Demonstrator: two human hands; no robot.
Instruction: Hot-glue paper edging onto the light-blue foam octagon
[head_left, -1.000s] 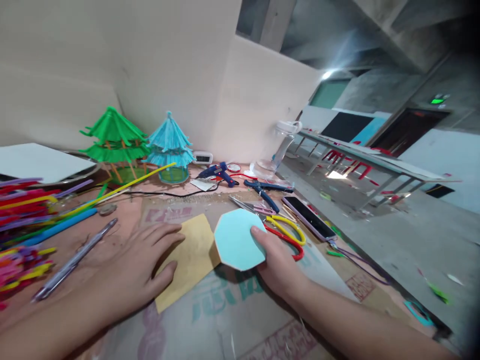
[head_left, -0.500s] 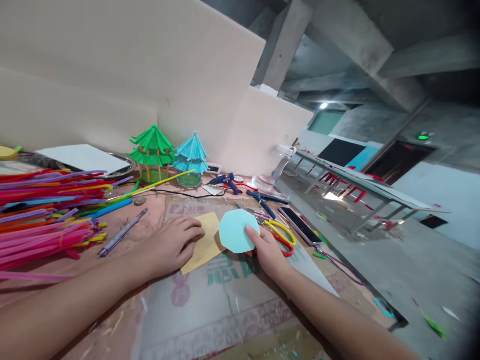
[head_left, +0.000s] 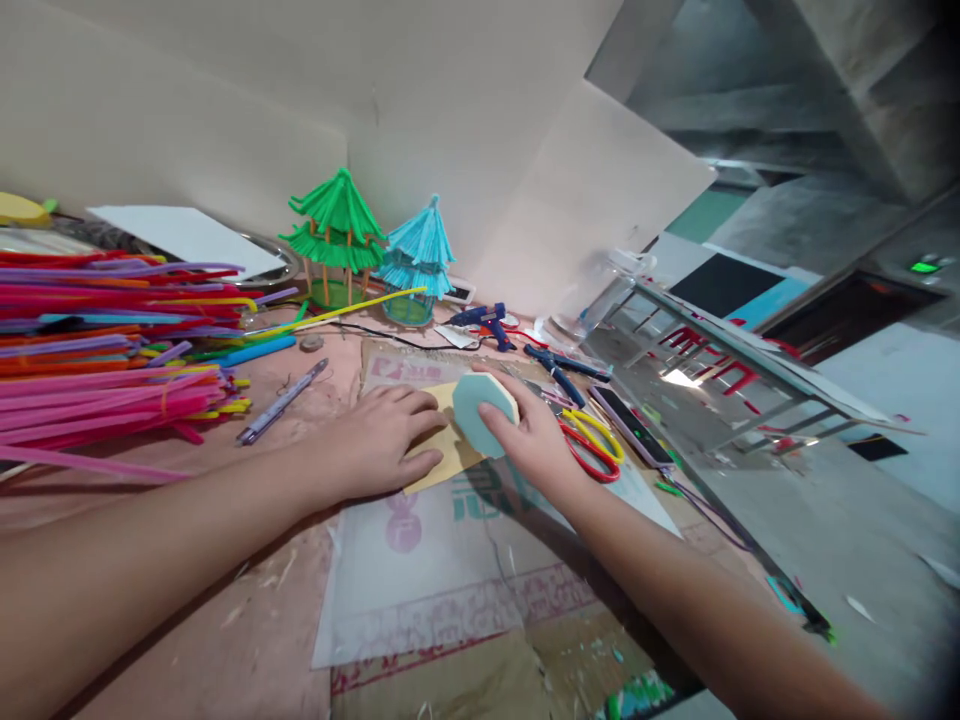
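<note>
My right hand [head_left: 534,432] grips a pale blue octagonal piece [head_left: 484,412] at its right side, thumb on its face. The piece is tilted, so a light, thick-looking edge shows. Beneath it lies a yellow sheet [head_left: 450,462], partly covered. My left hand [head_left: 394,438] rests flat on the left part of that sheet, fingers stretched out. Both hands are over a printed plastic sheet [head_left: 427,580] on the table. Just right of my right hand lie scissors [head_left: 600,445] with red and yellow handles.
Bundled pipe cleaners [head_left: 112,360] and a pen [head_left: 283,402] lie at left. Behind stand a green pagoda model [head_left: 339,235] and a blue one [head_left: 420,260]. A glue gun [head_left: 484,322], pliers [head_left: 566,370] and a phone [head_left: 630,425] lie toward the right edge.
My right hand has tilted the blue octagon up from facing me flat, so its edge now shows. My left hand stays on the yellow sheet. The camera view has shifted.
</note>
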